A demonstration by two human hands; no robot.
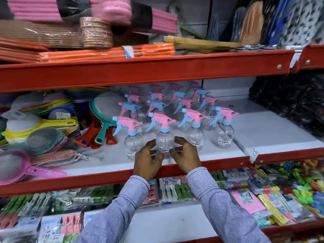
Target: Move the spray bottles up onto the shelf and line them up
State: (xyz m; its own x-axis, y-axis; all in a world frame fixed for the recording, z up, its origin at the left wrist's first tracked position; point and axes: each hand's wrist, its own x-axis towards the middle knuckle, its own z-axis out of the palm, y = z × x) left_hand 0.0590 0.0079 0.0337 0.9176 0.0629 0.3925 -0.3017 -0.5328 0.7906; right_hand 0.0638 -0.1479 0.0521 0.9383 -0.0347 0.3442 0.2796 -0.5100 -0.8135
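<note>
Several clear spray bottles with pink and blue trigger heads stand in rows on the white middle shelf (273, 130). In the front row, one clear bottle (164, 137) stands between my two hands. My left hand (147, 161) is on its left side and my right hand (186, 157) on its right, fingers spread and curled toward the bottle's base, at or just off its sides. Neighbouring front bottles stand at the left (131, 142), at the right (194, 135) and at the far right (223, 135).
Plastic strainers and rackets (42, 130) pile up on the left of the shelf. The red shelf edge (105, 179) runs under my wrists. The upper red shelf (140, 71) holds orange and pink bundles. Packets of clothes pegs (263, 195) fill the shelf below.
</note>
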